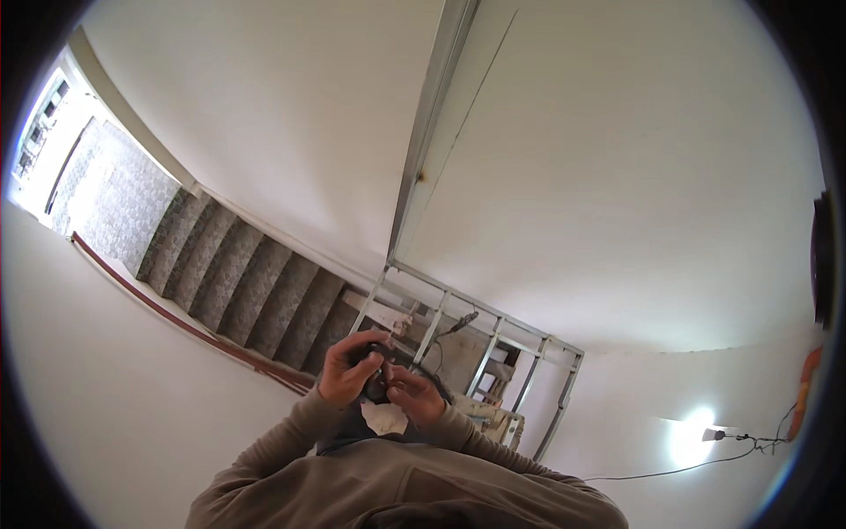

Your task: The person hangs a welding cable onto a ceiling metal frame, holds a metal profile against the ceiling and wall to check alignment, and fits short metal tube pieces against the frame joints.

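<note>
Brown cloth of the wearer's top [388, 485] spreads across the lower edge, nearest the camera, with both sleeves angling up toward the middle, where the two hands come close together. Between them sits a small dark object [376, 384], partly covered by fingers, so its kind cannot be told. Left hand [350, 368] has its fingers curled around the object, thumb laid across the near side. Right hand [417, 395] is bent in from the other side, fingertips at the object; whether they grasp it or only touch it cannot be told. Just below the hands, between the forearms, shows a pale patch [385, 418] of unclear kind. Beyond the hands stands a metal frame [529, 329] of rails and uprights, with a dark item [462, 323] against it, too small to name. From the top edge a long metal strip [426, 145] slants down to the frame's left corner. Left of the hands, stairs [242, 280] with patterned treads lead toward a bright opening [62, 132], and a reddish-brown handrail [172, 317] runs beside them. White wall [634, 194] fills much of the right side; low on that side a lit lamp [694, 435] glows near a thin cable [679, 474], with something orange [805, 392] near the rim.
</note>
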A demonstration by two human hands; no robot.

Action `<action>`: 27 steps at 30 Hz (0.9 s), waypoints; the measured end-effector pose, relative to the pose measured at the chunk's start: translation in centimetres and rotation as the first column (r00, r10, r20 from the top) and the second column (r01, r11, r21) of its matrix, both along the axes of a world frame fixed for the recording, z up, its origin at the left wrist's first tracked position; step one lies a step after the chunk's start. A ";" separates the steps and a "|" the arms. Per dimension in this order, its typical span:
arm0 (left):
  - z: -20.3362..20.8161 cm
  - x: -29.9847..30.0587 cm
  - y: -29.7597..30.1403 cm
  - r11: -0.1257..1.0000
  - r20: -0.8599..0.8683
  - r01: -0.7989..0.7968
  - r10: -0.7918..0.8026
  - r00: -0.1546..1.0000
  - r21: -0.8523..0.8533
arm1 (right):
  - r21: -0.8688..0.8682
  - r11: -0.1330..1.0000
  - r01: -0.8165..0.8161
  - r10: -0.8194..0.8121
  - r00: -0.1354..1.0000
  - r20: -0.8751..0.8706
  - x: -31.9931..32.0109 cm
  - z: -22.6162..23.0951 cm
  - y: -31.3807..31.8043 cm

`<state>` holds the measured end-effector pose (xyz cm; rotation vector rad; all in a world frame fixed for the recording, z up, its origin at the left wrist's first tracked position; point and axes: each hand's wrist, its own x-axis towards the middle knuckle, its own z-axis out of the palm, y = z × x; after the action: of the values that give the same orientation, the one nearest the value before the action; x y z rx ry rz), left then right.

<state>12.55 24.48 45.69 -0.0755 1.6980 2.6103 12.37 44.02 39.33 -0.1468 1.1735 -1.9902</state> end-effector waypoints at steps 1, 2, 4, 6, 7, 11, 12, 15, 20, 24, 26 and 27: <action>4.1 -0.1 -0.5 1.000 -0.111 0.019 -0.017 0.994 0.013 | -0.129 0.991 -0.022 0.022 1.000 -0.002 -0.7 2.7 -0.1; 8.3 -0.6 -1.1 0.992 -0.341 0.018 -0.061 0.938 -0.128 | -0.254 0.966 -0.044 0.044 0.999 -0.004 -1.5 5.3 0.0; 17.0 -0.6 -2.1 0.924 -0.656 -0.049 -0.230 0.719 -0.378 | -0.274 0.962 0.009 0.003 0.999 0.043 -2.9 8.0 0.8; 25.3 0.8 -1.7 0.848 -0.786 -0.180 -0.356 0.505 -0.499 | -0.006 0.977 -0.214 0.214 0.976 -0.041 -5.3 6.1 3.3; 29.0 1.8 -1.0 0.816 -0.825 -0.264 -0.385 0.415 -0.514 | 0.116 0.970 -0.215 0.229 0.965 -0.130 -6.0 5.2 3.9; 38.7 4.5 -0.5 0.654 -0.757 -0.401 -0.626 0.188 -0.641 | 0.631 0.770 -0.095 0.471 0.752 -0.462 -8.4 1.6 8.2; 40.8 6.0 -0.1 0.630 -0.731 -0.422 -0.671 0.124 -0.651 | 0.683 0.730 -0.031 0.518 0.676 -0.524 -8.2 1.3 8.8; 42.9 8.5 3.6 0.597 -0.739 -0.488 -0.654 0.164 -0.637 | 0.714 0.700 0.017 0.586 0.557 -0.588 -8.9 0.0 10.9; 43.7 12.3 5.8 0.478 -0.718 -0.676 -0.688 0.108 -0.560 | 0.804 0.588 -0.087 0.734 0.474 -0.485 -9.0 1.6 9.2; 41.8 12.4 6.0 0.351 -0.530 -0.527 -0.815 0.235 -0.774 | 0.804 0.595 -0.014 0.737 0.409 -0.539 -8.3 0.3 6.5; 39.9 12.1 5.9 0.368 -0.514 -0.435 -0.808 0.288 -0.822 | 0.829 0.541 -0.141 0.814 0.334 -0.475 -7.7 0.6 5.1; 39.2 12.2 5.7 0.466 -0.533 -0.270 -0.790 0.301 -0.843 | 0.849 0.502 -0.165 0.852 0.260 -0.454 -7.9 0.4 4.1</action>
<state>24.74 30.20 84.93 1.9095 2.6453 1.0238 4.50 48.15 39.69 -1.1738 2.0192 -0.5866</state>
